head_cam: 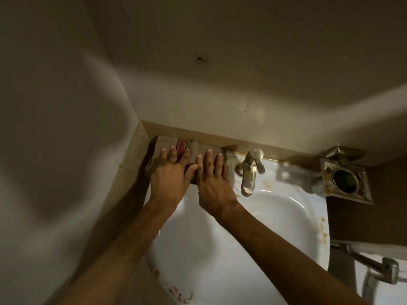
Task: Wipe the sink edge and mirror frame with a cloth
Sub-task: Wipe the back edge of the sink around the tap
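Head view, left hand [168, 175] and right hand [211, 181] flat, fingers straight, pressing cloth [193, 148] on sink [286, 172] edge

no readable text, no labels, no brand marks, no numbers, no signs on any surface

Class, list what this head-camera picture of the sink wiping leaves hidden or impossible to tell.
- Mirror frame: not in the head view at all.
- Cloth: middle covered by the left hand and right hand.
- Sink: near rim cut off by the bottom edge.
- Metal holder: contents too dark.
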The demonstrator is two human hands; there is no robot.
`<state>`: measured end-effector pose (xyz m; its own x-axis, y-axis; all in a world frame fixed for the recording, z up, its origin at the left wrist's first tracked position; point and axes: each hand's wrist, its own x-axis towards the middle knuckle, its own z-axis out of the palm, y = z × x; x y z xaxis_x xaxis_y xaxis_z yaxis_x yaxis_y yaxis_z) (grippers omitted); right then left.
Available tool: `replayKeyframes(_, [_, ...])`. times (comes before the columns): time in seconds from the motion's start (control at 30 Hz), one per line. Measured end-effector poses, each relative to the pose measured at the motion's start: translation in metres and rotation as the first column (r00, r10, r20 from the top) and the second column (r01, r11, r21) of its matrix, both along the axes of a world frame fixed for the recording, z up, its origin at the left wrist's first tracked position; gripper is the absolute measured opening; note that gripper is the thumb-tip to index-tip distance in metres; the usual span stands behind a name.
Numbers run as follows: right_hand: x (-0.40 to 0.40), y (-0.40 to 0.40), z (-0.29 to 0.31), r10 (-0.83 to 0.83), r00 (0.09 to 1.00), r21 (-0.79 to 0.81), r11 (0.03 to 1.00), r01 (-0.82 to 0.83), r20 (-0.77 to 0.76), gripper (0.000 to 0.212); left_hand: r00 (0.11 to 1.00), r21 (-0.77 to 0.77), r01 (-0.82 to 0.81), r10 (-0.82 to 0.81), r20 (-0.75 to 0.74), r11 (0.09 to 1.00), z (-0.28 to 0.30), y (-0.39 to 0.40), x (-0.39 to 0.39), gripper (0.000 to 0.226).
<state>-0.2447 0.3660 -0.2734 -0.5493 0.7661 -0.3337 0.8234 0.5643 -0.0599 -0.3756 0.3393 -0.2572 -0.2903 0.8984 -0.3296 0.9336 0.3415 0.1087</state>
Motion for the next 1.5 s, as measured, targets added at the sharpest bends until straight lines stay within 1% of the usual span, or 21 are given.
replayKeyframes(0.1, [-0.003, 0.000, -0.006, 0.017, 0.999, 0.049, 0.999, -0.019, 0.046, 0.081, 0.996, -0.044, 0.058, -0.060, -0.064, 0.997, -0.005, -0.002, -0.003, 0.067])
replayKeyframes(0.2, [0.000, 0.006, -0.009, 0.017, 0.995, 0.083, 0.996, -0.026, 0.103, 0.071, 0.990, -0.024, 0.097, -0.099, -0.100, 0.995, -0.006, 0.001, -0.002, 0.062])
replayKeyframes(0.3, [0.007, 0.011, -0.013, -0.032, 0.990, 0.116, 0.993, 0.017, 0.137, 0.069, 0.982, -0.011, 0.147, -0.147, -0.121, 0.989, -0.004, 0.004, 0.003, 0.060])
replayKeyframes(0.37, [0.009, 0.010, -0.009, -0.094, 0.978, 0.139, 0.988, 0.068, 0.186, 0.074, 0.974, -0.025, 0.194, -0.196, -0.112, 0.981, -0.002, 0.009, 0.012, 0.060])
replayKeyframes(0.43, [0.010, 0.007, -0.002, -0.142, 0.956, 0.144, 0.984, 0.107, 0.255, 0.085, 0.967, -0.036, 0.232, -0.235, -0.095, 0.972, -0.001, 0.013, 0.021, 0.060])
replayKeyframes(0.53, [0.003, 0.004, 0.011, -0.142, 0.919, 0.142, 0.985, 0.096, 0.367, 0.108, 0.968, -0.015, 0.236, -0.237, -0.083, 0.972, -0.002, 0.013, 0.021, 0.060])
replayKeyframes(0.63, [-0.011, 0.005, 0.014, -0.203, 0.873, 0.182, 0.974, 0.134, 0.443, 0.120, 0.975, 0.003, 0.217, -0.216, -0.057, 0.976, -0.004, 0.014, 0.015, 0.062])
replayKeyframes(0.67, [-0.016, 0.005, 0.014, -0.208, 0.853, 0.196, 0.972, 0.127, 0.479, 0.119, 0.976, 0.000, 0.212, -0.212, -0.040, 0.977, -0.004, 0.016, 0.015, 0.063])
replayKeyframes(0.73, [-0.026, 0.008, 0.015, -0.179, 0.818, 0.202, 0.976, 0.079, 0.546, 0.111, 0.975, -0.017, 0.219, -0.219, -0.019, 0.976, -0.002, 0.018, 0.014, 0.071])
replayKeyframes(0.83, [-0.035, 0.016, 0.023, -0.077, 0.743, 0.207, 0.975, -0.084, 0.665, 0.099, 0.964, -0.036, 0.266, -0.266, 0.006, 0.963, -0.002, 0.018, 0.008, 0.091])
replayKeyframes(0.87, [-0.036, 0.020, 0.026, -0.057, 0.719, 0.211, 0.969, -0.126, 0.692, 0.095, 0.960, -0.015, 0.280, -0.280, 0.021, 0.960, -0.002, 0.017, 0.006, 0.092])
replayKeyframes(0.93, [-0.035, 0.027, 0.032, -0.040, 0.685, 0.203, 0.966, -0.158, 0.727, 0.085, 0.957, 0.069, 0.277, -0.281, 0.073, 0.958, -0.003, 0.017, 0.006, 0.083])
replayKeyframes(0.97, [-0.036, 0.027, 0.034, -0.042, 0.699, 0.209, 0.965, -0.156, 0.714, 0.077, 0.958, 0.109, 0.260, -0.271, 0.098, 0.959, -0.005, 0.015, 0.005, 0.075])
replayKeyframes(1.07, [-0.020, 0.028, 0.032, -0.085, 0.803, 0.248, 0.965, -0.080, 0.589, 0.035, 0.956, 0.227, 0.215, -0.252, 0.149, 0.950, -0.010, 0.014, 0.012, 0.057])
replayKeyframes(1.1, [-0.019, 0.025, 0.030, -0.087, 0.834, 0.244, 0.968, -0.058, 0.544, 0.026, 0.958, 0.232, 0.206, -0.244, 0.152, 0.951, -0.012, 0.012, 0.008, 0.055])
replayKeyframes(1.13, [-0.015, 0.022, 0.027, -0.078, 0.843, 0.239, 0.969, -0.062, 0.533, 0.024, 0.959, 0.237, 0.197, -0.237, 0.157, 0.951, -0.014, 0.011, 0.003, 0.055])
replayKeyframes(1.17, [-0.013, 0.019, 0.023, -0.069, 0.843, 0.233, 0.970, -0.069, 0.534, 0.027, 0.959, 0.238, 0.183, -0.227, 0.172, 0.954, -0.017, 0.010, -0.003, 0.055])
replayKeyframes(1.27, [-0.011, 0.015, 0.013, -0.110, 0.866, 0.270, 0.962, -0.029, 0.487, 0.048, 0.959, 0.228, 0.131, -0.181, 0.218, 0.965, -0.023, 0.009, -0.020, 0.057])
replayKeyframes(1.37, [-0.018, 0.008, 0.005, -0.133, 0.915, 0.305, 0.952, 0.011, 0.380, 0.058, 0.966, 0.223, 0.120, -0.165, 0.198, 0.967, -0.021, 0.007, -0.034, 0.058])
replayKeyframes(1.43, [-0.028, 0.001, 0.001, -0.136, 0.941, 0.290, 0.956, 0.042, 0.311, 0.061, 0.966, 0.219, 0.074, -0.124, 0.227, 0.973, -0.022, 0.002, -0.044, 0.059])
replayKeyframes(1.5, [-0.035, -0.006, -0.004, -0.150, 0.962, 0.280, 0.956, 0.082, 0.230, 0.061, 0.951, 0.262, 0.000, -0.081, 0.298, 0.965, -0.027, -0.007, -0.053, 0.058])
